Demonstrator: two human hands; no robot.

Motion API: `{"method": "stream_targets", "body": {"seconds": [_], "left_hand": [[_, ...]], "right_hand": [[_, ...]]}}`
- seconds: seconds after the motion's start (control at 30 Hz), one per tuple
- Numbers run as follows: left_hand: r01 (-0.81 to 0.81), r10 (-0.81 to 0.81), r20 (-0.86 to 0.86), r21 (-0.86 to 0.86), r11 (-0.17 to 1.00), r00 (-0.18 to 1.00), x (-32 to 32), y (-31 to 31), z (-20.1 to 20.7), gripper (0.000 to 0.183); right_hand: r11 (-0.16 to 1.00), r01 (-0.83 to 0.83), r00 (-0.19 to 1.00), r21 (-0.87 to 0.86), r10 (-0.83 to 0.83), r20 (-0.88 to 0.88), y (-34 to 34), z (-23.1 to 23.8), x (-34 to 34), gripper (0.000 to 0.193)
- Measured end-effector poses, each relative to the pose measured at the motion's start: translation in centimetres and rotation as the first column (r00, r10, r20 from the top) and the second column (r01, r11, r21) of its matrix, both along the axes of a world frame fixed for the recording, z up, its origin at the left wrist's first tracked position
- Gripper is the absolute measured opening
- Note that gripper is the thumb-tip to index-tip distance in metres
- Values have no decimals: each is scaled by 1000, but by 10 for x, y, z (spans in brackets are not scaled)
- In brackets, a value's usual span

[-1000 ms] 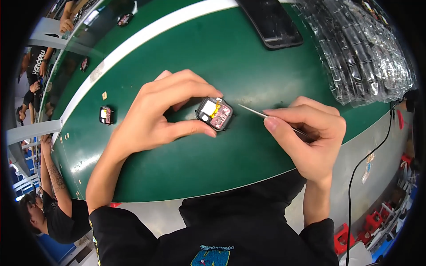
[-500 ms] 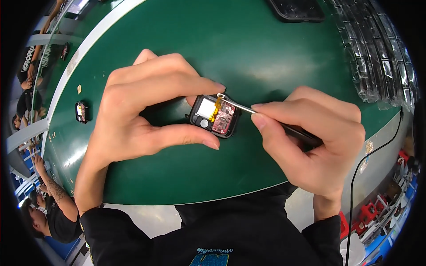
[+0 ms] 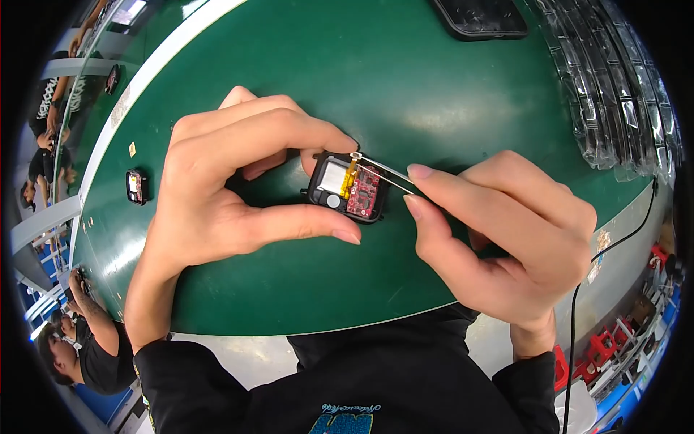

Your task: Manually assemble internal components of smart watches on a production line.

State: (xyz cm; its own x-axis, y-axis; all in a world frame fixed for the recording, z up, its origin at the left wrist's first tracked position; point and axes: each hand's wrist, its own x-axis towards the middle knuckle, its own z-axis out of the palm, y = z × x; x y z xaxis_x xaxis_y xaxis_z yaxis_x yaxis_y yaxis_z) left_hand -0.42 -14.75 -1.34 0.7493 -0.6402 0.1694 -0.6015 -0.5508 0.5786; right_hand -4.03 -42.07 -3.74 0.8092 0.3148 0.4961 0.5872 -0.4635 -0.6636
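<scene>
My left hand (image 3: 217, 181) is closed around a small black square device (image 3: 316, 194) with an open casing, index finger at its far edge and thumb along the near edge. Inside the casing sit a silver battery (image 3: 332, 175), a round silver part (image 3: 333, 201), a yellow flex strip (image 3: 350, 181) and a red circuit board (image 3: 365, 192). Between its thumb and index finger, my right hand (image 3: 513, 239) pinches metal tweezers (image 3: 390, 176). The tweezers' arms stand apart, one tip at a small pale piece at the strip's far end.
A similar small device (image 3: 136, 186) lies on the green table (image 3: 318, 282) to the left. At the far right are a black phone (image 3: 483, 18) and stacked clear plastic trays (image 3: 607, 94). A black cable (image 3: 573, 325) hangs off the right edge. Another person (image 3: 87, 347) sits at the left.
The tweezers' arms have spread apart, and my right thumb has moved down away from the index finger. The device has tilted slightly in my left hand.
</scene>
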Motion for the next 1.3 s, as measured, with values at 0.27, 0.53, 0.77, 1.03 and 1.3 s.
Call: {"method": "stream_targets", "body": {"seconds": [0.27,0.53,0.77,1.03,1.3], "left_hand": [[54,-55,-33,-34,998,998,8,6,-4,76],[103,-104,-49,-23,994,993,9,8,-2,77],[111,-112,-20,-23,994,994,9,9,-5,78],[121,-121,-6,-21,992,993,10,8,-4,79],[173,-174,-14,-12,985,985,11,5,1,68]], "right_hand": [[1000,-14,1000,12,15,-24,1,0,0,26],[997,-66,974,50,75,-212,-2,11,3,20],[995,-72,967,68,86,-240,0,8,3,20],[996,-82,964,36,88,-253,-1,11,3,19],[996,-89,968,25,93,-235,-1,11,3,20]]}}
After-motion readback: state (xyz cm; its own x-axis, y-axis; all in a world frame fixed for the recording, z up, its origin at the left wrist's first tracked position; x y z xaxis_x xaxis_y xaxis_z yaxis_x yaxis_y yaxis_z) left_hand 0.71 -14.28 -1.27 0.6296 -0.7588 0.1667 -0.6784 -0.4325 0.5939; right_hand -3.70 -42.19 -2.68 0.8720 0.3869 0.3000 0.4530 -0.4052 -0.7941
